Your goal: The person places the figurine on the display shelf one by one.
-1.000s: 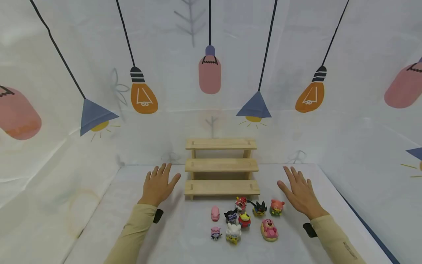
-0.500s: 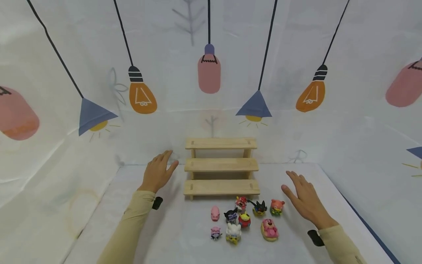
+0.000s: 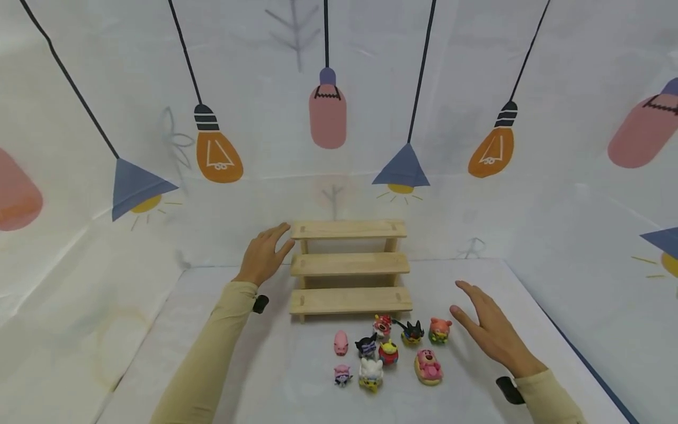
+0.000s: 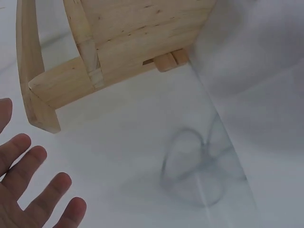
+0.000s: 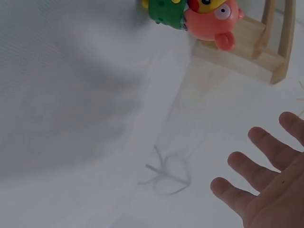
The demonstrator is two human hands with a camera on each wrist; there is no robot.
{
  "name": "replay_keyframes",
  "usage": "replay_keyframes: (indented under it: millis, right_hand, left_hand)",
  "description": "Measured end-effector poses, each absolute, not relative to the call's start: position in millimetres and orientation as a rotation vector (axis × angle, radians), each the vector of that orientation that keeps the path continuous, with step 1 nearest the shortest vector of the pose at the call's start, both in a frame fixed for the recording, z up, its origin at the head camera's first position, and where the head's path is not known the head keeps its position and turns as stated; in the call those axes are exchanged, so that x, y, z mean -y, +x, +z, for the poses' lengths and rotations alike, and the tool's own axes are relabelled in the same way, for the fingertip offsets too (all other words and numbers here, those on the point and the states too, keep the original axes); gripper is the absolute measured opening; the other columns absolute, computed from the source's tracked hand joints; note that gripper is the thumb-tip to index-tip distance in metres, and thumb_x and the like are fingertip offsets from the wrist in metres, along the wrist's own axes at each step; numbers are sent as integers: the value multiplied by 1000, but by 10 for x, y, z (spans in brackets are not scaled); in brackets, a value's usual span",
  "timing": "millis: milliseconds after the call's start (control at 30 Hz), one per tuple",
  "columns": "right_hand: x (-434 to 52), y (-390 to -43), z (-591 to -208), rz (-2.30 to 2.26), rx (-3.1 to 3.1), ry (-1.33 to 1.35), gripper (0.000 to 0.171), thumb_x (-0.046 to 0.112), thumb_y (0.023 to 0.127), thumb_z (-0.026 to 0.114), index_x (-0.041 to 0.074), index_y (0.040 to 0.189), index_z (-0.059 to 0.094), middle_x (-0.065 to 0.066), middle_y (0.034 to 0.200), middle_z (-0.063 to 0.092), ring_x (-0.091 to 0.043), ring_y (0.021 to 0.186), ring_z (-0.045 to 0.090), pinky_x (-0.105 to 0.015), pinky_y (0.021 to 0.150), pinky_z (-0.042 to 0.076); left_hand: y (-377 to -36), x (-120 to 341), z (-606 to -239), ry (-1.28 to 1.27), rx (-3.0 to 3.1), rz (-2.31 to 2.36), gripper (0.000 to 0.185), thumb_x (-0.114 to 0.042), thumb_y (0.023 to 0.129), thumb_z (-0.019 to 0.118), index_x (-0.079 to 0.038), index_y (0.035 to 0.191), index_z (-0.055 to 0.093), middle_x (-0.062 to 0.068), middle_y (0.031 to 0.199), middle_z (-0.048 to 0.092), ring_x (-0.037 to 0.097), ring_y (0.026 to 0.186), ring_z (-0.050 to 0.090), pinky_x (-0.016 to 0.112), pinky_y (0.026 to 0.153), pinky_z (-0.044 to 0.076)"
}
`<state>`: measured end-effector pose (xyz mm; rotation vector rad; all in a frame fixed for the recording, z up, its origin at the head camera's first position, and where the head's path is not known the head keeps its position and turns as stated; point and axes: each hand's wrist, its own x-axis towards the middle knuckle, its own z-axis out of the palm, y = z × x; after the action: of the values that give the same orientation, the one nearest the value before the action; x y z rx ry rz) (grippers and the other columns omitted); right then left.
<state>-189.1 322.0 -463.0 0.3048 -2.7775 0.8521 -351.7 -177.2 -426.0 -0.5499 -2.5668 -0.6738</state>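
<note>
A three-tier wooden display stand (image 3: 349, 265) stands at the back of the white table. My left hand (image 3: 263, 256) is raised beside its upper left end, fingertips right at the top shelf's edge in the head view. In the left wrist view the fingers (image 4: 52, 192) are spread, apart from the wooden stand (image 4: 137, 38). My right hand (image 3: 492, 330) hovers with straight fingers to the right of the toys, holding nothing. Nearest to it are a pink-headed figurine with a green body (image 3: 439, 330) and a pink bear figurine (image 3: 428, 367) on a tan base.
In front of the stand, several more small figurines are grouped: a pink pig (image 3: 341, 343), a black-eared one (image 3: 412, 333), a white one (image 3: 371, 374) and a red one (image 3: 388, 352). A white backdrop (image 3: 339, 194) printed with hanging lamps surrounds the table (image 3: 265, 377).
My left hand has moved up and to the right, closer to the stand's top shelf. The right hand has shifted slightly down and outward. The figurines stay where they were.
</note>
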Motion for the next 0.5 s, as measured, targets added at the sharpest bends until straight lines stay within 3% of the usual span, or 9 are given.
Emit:
replay_keyframes:
  millis: [300, 500]
  right_hand:
    - [-3178, -1839, -4716, 859, 2875, 269, 74, 50, 101, 59, 10, 158, 34, -23, 156, 39, -49, 141, 34, -73, 103, 29]
    - [-3169, -1791, -4847, 948, 2869, 308, 75, 47, 95, 70, 10, 154, 40, -17, 151, 47, -45, 138, 42, -71, 102, 34]
  left_hand:
    - [-3621, 1768, -4242, -603, 2510, -700, 35, -31, 103, 63, -7, 128, 70, 8, 142, 61, 38, 128, 55, 58, 104, 42]
    - [-3649, 1740, -4275, -603, 2550, -747, 33, -28, 105, 60, -9, 131, 69, 5, 145, 59, 37, 132, 52, 58, 109, 37]
